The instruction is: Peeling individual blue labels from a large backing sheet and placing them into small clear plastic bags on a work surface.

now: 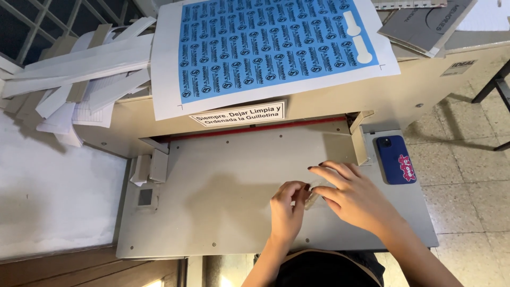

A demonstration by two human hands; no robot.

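Note:
Both my hands meet over the grey bed [223, 186] of a paper guillotine. My left hand [287, 210] and my right hand [350, 194] pinch a small pale strip [313, 195] between their fingertips; it is mostly hidden by the fingers. Above the red cutting line [255, 129], a large white sheet printed with a blue block of round labels [271, 48] lies on top of the machine.
A phone in a blue case [396, 159] rests on the bed's right edge, beside a side guide [360, 142]. Several white paper offcuts [79, 74] pile up at the left. Grey folders [425, 26] lie at the top right. Tiled floor [467, 180] shows to the right.

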